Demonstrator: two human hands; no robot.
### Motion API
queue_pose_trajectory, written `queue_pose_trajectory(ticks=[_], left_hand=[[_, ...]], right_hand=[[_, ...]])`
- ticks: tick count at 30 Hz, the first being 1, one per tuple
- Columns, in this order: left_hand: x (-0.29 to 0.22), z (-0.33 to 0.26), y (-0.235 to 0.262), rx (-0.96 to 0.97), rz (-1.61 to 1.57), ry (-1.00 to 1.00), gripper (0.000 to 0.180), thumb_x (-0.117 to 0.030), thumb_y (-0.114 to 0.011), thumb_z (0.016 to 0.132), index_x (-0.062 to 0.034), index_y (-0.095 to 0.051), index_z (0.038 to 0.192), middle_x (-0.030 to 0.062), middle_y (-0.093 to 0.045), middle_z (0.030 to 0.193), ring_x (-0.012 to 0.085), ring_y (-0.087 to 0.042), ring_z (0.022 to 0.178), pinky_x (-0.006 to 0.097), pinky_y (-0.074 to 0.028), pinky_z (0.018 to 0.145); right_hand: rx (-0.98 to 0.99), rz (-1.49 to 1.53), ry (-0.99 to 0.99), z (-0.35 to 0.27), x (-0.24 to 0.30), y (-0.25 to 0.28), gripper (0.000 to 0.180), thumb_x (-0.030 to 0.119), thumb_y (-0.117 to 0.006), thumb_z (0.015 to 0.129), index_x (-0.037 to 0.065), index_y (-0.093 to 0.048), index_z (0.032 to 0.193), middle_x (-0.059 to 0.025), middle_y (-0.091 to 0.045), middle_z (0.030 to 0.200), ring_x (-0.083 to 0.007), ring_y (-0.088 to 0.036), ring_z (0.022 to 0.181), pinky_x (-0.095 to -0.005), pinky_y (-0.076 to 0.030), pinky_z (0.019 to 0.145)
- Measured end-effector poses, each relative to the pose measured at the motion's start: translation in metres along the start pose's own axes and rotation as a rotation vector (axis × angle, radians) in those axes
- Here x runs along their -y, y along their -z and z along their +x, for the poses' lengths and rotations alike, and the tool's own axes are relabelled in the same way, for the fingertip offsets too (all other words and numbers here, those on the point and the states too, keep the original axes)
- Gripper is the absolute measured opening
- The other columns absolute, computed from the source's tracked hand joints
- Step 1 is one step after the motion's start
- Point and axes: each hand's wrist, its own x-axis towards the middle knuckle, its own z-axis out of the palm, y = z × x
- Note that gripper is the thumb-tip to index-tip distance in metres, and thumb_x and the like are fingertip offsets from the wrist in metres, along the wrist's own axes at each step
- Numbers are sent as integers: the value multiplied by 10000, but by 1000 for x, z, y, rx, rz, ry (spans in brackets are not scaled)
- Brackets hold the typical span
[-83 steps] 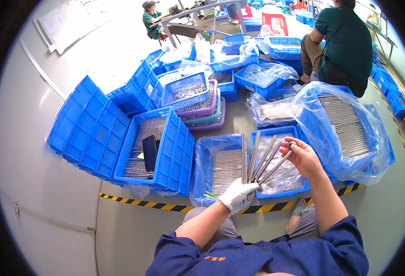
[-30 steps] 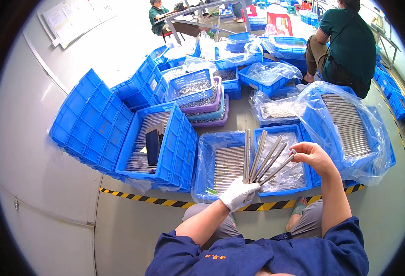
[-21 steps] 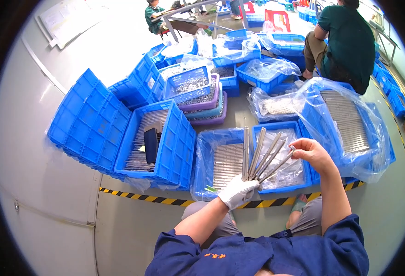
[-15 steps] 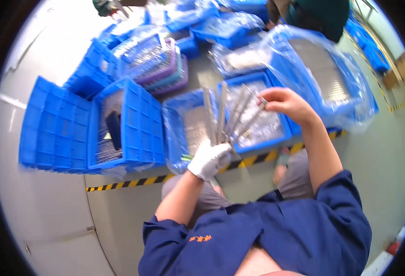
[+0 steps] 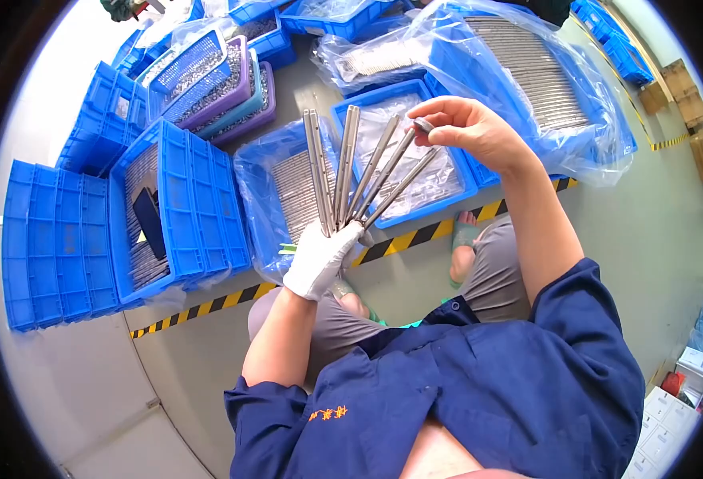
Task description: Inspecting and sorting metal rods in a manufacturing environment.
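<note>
My left hand (image 5: 317,259), in a white glove, grips several slim grey metal rails (image 5: 343,172) by their lower ends. They fan out upward, with gaps between them. My bare right hand (image 5: 479,132) pinches a small grey metal piece (image 5: 423,125) between thumb and fingers. That piece is at the upper end of one rail on the right side of the fan; whether it is fitted on cannot be told. Behind the fan, a blue bin lined with plastic (image 5: 244,172) holds rows of similar rails. Beside it a blue crate (image 5: 469,190) contains clear plastic bags.
Tall blue crates (image 5: 56,239) stand at the left. Purple and teal baskets (image 5: 265,104) of small metal parts are stacked behind. A large plastic-wrapped bin of rails (image 5: 527,72) is at the far right. Black-yellow tape (image 5: 403,242) runs along the floor before the bins.
The whole view has shifted, with the bins now further up and left. My right hand appears to have gone from the rightmost rail's end to the neighbouring one. The left hand keeps its grip.
</note>
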Motion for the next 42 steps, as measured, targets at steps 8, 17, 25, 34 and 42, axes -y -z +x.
queue_pose_trajectory(ticks=[8,17,25,34,42], left_hand=[[-6,2,0,-10,44,41,233,-221,-530,781,-20,-576,671,-21,-433,482,43,-368,406,193,-272,385],[-2,5,4,-14,119,72,221,-205,-541,740,-30,-574,609,19,-512,524,75,-459,475,223,-358,441],[0,5,0,-17,206,-32,215,-213,-556,749,-18,-586,664,52,-562,573,123,-523,540,261,-415,521],[13,7,0,-50,304,-103,235,-247,-561,751,-20,-589,699,81,-573,590,166,-553,565,294,-431,551],[10,10,6,-10,194,-25,215,-210,-542,795,-9,-604,842,25,-590,697,73,-504,587,217,-405,532]], right_hand=[[89,-52,1,-2,7,-3,336,67,-651,718,29,-555,1038,-92,-598,966,-135,-565,899,-246,-447,787],[80,-32,-64,0,2,-9,297,21,-630,724,23,-560,1013,-72,-596,952,-127,-560,894,-239,-437,787],[-32,110,-60,8,-7,3,291,174,-622,774,25,-551,1013,-80,-614,888,-129,-591,814,-239,-469,751],[21,-133,-150,7,-4,1,282,109,-653,728,30,-556,981,-61,-607,874,-101,-568,797,-221,-453,739],[-25,-5,-181,11,-16,4,307,206,-663,738,44,-558,976,-37,-598,795,-87,-549,740,-209,-429,703]])
